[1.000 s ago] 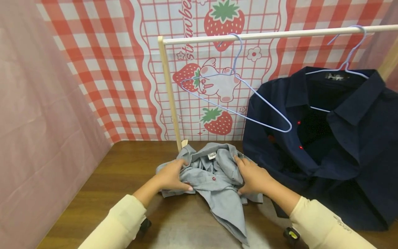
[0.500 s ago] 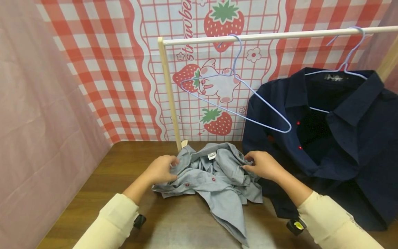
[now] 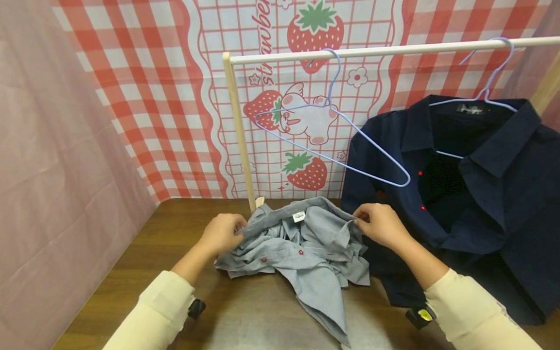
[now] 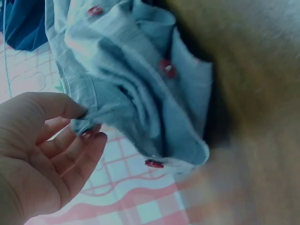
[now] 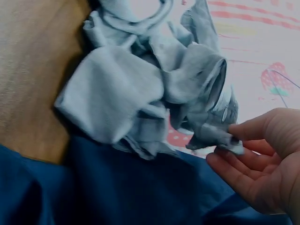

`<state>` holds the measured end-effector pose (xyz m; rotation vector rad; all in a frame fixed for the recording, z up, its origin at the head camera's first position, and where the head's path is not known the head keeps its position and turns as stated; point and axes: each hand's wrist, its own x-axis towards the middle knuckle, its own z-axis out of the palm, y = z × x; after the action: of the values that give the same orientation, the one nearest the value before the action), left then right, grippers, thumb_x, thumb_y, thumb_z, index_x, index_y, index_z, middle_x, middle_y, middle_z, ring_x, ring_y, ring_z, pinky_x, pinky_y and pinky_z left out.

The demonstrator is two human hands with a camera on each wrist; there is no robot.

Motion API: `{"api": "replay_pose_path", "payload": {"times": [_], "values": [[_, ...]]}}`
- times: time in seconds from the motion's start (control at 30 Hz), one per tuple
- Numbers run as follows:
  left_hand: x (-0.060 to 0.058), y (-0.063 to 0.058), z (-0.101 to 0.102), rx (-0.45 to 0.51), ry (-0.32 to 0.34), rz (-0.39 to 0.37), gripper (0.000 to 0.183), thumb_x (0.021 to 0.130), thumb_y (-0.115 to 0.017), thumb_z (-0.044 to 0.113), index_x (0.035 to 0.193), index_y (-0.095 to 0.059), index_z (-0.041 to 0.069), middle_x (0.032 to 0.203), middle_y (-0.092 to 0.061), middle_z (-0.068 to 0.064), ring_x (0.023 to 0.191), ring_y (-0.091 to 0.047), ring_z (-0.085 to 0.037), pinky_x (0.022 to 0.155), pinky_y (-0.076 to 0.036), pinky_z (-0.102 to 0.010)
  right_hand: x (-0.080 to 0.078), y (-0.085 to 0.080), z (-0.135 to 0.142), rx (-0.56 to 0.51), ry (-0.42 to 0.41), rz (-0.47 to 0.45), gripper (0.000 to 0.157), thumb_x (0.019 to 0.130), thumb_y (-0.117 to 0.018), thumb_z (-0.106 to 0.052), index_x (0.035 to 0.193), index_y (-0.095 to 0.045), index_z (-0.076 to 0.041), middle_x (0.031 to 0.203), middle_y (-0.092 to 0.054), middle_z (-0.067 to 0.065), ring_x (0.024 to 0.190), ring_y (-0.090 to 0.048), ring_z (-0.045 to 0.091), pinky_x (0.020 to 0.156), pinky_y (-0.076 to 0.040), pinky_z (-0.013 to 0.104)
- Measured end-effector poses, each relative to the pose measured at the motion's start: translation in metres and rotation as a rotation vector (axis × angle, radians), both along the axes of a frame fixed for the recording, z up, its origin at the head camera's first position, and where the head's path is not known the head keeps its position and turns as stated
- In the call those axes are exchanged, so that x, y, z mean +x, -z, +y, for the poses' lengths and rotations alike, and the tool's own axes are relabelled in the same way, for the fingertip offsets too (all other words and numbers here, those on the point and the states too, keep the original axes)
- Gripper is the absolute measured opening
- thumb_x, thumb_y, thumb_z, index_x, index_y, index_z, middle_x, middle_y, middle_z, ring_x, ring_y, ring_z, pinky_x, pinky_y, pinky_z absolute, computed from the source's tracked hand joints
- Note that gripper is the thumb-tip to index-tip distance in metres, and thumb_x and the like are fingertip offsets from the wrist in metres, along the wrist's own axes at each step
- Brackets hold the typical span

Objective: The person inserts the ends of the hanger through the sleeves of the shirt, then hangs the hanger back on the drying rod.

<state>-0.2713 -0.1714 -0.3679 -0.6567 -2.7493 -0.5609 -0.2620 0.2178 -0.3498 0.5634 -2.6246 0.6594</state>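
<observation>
A crumpled grey shirt (image 3: 288, 248) with red buttons and a white neck label (image 3: 299, 217) lies on the table below the rack. At its left end my left hand (image 3: 222, 234) pinches the collar edge between thumb and fingers; the left wrist view shows the grey cloth (image 4: 126, 79) bunched at the fingertips near a red button. On the other end, my right hand (image 3: 381, 224) pinches the opposite collar corner, and the right wrist view has that grey corner (image 5: 213, 136) between thumb and fingers. The collar band is stretched between both hands.
A bare lilac wire hanger (image 3: 372, 170) hangs from the white rail (image 3: 393, 49) above the grey shirt. To the right, a navy shirt (image 3: 463, 209) hangs on another hanger, its lower part reaching the wooden table (image 3: 144, 272). A wooden post (image 3: 239, 131) stands behind the left side.
Both hands have moved apart from the middle of the grey shirt to its two collar ends. They now pinch the cloth, and the collar is raised and pulled straighter.
</observation>
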Motion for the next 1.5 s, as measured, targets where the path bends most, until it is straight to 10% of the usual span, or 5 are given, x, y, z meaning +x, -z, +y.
{"api": "replay_pose_path", "payload": {"times": [0.3, 0.83, 1.5], "values": [[0.003, -0.034, -0.005, 0.094, -0.115, 0.25, 0.015, 0.076, -0.069, 0.003, 0.09, -0.074, 0.006, 0.085, -0.068, -0.007, 0.074, -0.062, -0.023, 0.066, -0.05, -0.043, 0.018, -0.022, 0.005, -0.097, 0.103, 0.282, 0.004, 0.083, -0.07, -0.002, 0.085, -0.071, 0.001, 0.077, -0.067, 0.01, 0.063, -0.054, 0.021, 0.057, -0.042, 0.039], [0.029, -0.074, 0.001, 0.233, 0.026, 0.531, 0.015, 0.075, -0.069, -0.002, 0.088, -0.073, 0.003, 0.081, -0.066, -0.008, 0.071, -0.059, -0.021, 0.062, -0.049, -0.036, 0.038, -0.037, 0.023, -0.293, 0.164, 0.66, 0.01, 0.083, -0.068, 0.009, 0.093, -0.068, 0.008, 0.084, -0.064, 0.02, 0.072, -0.052, 0.023, 0.071, -0.032, 0.009], [0.034, -0.059, 0.005, 0.216, 0.026, 0.406, 0.014, 0.075, -0.071, -0.001, 0.088, -0.073, 0.005, 0.075, -0.06, -0.003, 0.068, -0.053, -0.017, 0.06, -0.045, -0.034, 0.043, -0.012, 0.039, -0.063, 0.082, 0.463, 0.02, 0.072, -0.074, 0.006, 0.09, -0.067, -0.002, 0.081, -0.065, 0.008, 0.068, -0.056, 0.018, 0.063, -0.038, 0.014]]}}
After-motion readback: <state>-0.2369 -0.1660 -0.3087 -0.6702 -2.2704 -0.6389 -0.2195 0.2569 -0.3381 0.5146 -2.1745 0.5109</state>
